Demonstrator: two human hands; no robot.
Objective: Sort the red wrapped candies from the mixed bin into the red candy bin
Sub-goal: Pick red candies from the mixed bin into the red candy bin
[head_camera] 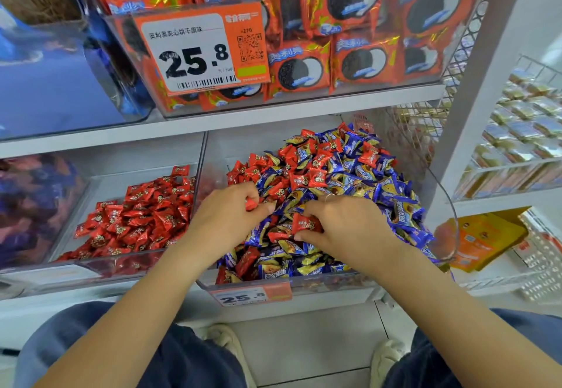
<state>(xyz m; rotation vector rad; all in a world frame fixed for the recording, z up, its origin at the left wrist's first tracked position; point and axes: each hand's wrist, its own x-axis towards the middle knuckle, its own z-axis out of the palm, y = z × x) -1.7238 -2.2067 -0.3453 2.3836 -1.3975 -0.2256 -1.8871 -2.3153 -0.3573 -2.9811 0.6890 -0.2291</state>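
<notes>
Shop shelving, white, two tiers in view; the lower shelf [100, 139] carries the bins concerned. At its left end sits a clear bin of dark blue and red stock, blurred. Next right, the red candy bin [91, 261] holds red wrapped candies [137, 220] only, heaped toward its right wall. Right again, the mixed bin [304, 284] is piled high with blue-and-gold pieces [398, 205] and red ones intermixed.

Left hand [231, 214]: over the near-left part of the mixed heap, fingers [261, 206] curled, pinching a red piece [251, 204]. Right hand [349, 229]: beside it, forefinger and thumb closed round another red piece [304, 225] lying on the heap.

Step in hand, by judgement: picking reds out of the mix. Many remain, so the task appears far from done. Next move calls for lifting the held pieces over the dividing wall and dropping them leftward.

Obstructions: that wall between the bins; the overhanging upper shelf with its cookie packs [359, 62] and orange price tag [202, 53]; loose blue pieces liable to slide.
</notes>
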